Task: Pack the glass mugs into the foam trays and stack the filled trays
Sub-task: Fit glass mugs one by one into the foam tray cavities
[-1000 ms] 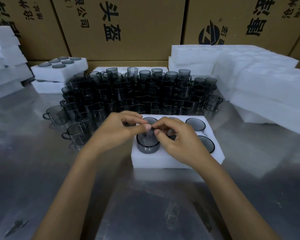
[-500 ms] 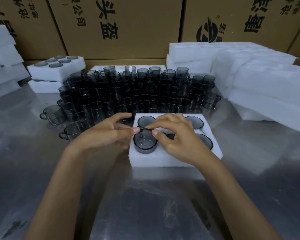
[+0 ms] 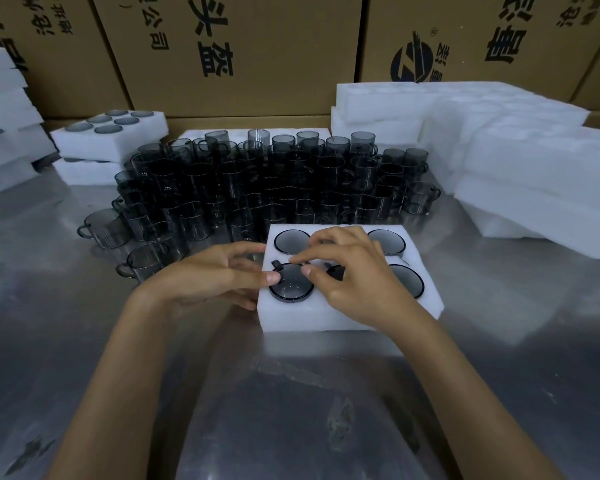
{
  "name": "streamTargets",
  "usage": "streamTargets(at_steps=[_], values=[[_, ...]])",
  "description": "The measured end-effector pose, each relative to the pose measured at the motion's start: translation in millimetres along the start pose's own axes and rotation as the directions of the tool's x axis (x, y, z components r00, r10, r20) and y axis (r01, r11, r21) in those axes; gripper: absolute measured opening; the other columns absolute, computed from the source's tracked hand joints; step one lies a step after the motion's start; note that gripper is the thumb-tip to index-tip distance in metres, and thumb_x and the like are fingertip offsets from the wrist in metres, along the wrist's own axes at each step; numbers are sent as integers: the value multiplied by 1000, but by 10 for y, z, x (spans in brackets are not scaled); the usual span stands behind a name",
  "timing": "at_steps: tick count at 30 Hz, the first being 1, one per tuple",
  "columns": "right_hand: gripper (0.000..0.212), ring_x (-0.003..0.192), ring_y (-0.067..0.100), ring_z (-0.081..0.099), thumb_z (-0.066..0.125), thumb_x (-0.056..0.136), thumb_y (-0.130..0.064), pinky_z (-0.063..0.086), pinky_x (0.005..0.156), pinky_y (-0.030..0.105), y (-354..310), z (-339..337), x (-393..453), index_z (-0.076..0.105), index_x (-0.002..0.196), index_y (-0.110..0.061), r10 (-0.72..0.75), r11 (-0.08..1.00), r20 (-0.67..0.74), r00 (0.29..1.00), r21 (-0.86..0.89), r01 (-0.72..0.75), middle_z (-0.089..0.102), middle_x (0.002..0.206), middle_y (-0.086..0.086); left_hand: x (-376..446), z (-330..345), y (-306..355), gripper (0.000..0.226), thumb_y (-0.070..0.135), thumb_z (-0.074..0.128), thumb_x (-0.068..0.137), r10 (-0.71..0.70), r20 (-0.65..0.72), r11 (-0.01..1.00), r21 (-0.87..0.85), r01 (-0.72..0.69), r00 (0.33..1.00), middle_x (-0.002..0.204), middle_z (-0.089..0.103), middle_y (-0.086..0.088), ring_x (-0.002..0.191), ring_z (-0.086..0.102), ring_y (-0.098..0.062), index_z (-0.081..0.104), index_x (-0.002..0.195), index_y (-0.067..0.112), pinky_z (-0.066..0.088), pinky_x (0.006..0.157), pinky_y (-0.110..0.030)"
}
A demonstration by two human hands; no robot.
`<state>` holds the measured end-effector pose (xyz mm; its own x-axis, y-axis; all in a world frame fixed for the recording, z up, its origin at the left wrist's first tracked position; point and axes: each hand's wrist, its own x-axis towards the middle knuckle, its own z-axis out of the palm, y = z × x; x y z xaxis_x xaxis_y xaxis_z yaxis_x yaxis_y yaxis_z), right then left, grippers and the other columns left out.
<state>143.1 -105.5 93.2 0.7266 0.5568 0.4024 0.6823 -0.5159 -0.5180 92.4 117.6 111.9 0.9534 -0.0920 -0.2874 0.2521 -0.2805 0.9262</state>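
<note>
Smoky grey, see-through glass mugs [image 3: 267, 181]. White foam tray [image 3: 347, 311], near centre; white foam tray stacks at far left [image 3: 4, 133] and right [image 3: 534, 168]. Brown cardboard cartons [image 3: 243, 53] with black printed characters. Dull silver-grey metal table [image 3: 291, 410] with mottled reflections.

Both hands, left [image 3: 219, 277] and right [image 3: 352, 282], press a mug [image 3: 291, 284] into the foam tray [image 3: 343, 315].
</note>
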Motion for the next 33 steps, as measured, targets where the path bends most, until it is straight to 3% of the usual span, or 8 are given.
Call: streamTargets(at_steps=[7, 16, 19, 22, 25, 27, 29, 33], values=[[25, 137, 4, 18, 59, 95, -44, 8, 90, 23, 19, -81, -6, 66, 117, -52, 44, 989, 131, 990, -143, -25, 44, 143, -20, 56, 16, -23, 68, 25, 87, 63, -23, -35, 996, -82, 21, 999, 105, 75, -10, 94, 74, -25, 59, 124, 24, 60, 69, -31], [32, 144, 8, 16, 54, 96, -49, 13, 111, 38, 27, -126, -29, 59, 127, -54, 73, 989, 174, 982, -137, -49, 37, 155, -14, 167, 274, 19, 23, 22, 74, 82, -15, -272, 988, 145, 57, 962, 76, 73, 8, 59, 69, 1, 65, 102, 25, 47, 45, -11], [43, 142, 13, 25, 57, 91, -54, 19, 113, 42, 115, -263, -10, 55, 134, -49, 185, 969, -42, 982, -160, -190, 41, 152, -13, 170, 292, 30, 12, 26, 72, 83, -53, -269, 981, 166, 101, 962, 68, 73, 15, 56, 68, 2, 74, 93, 20, 45, 44, -9], [53, 137, 26, 36, 53, 93, -52, 28, 109, 45, 368, -459, -42, 51, 141, -29, 475, 823, -292, 830, -185, -537, 48, 147, -1, 164, 310, 18, 11, 26, 69, 87, -64, -263, 975, 190, 116, 963, 69, 73, 10, 54, 66, 3, 73, 95, 19, 44, 43, -8], [50, 111, 33, 57, 44, 96, -58, 43, 96, 42, 645, -571, -98, 67, 101, -14, 716, 677, -150, 682, -93, -730, 66, 111, 11, 158, 341, 6, 14, 27, 69, 87, -41, -261, 969, 224, 102, 964, 83, 72, 9, 54, 64, 7, 72, 99, 20, 42, 42, -7], [57, 88, 33, 62, 44, 97, -56, 45, 78, 36, 712, -553, -100, 62, 72, -8, 737, 675, -45, 674, 91, -732, 66, 81, 10, 137, 335, 25, 14, 31, 71, 86, -28, -244, 966, 243, 90, 969, 90, 72, 11, 60, 66, 7, 72, 99, 25, 43, 45, -5], [55, 87, 31, 64, 44, 97, -53, 43, 72, 33, 735, -521, -80, 65, 75, -6, 726, 685, -62, 685, 147, -714, 68, 80, 8, 108, 314, 51, 18, 36, 74, 84, -20, -228, 970, 232, 74, 973, 96, 73, 11, 72, 69, 3, 71, 101, 30, 47, 53, -8], [44, 92, 25, 61, 41, 94, -55, 48, 85, 37, 728, -514, -56, 63, 78, -20, 770, 631, -78, 633, 235, -739, 64, 85, -5, 41, 271, 90, 48, 42, 83, 71, 6, -235, 1000, 26, 0, 972, 99, 75, 2, 82, 74, -13, 62, 112, 29, 55, 58, -20]])
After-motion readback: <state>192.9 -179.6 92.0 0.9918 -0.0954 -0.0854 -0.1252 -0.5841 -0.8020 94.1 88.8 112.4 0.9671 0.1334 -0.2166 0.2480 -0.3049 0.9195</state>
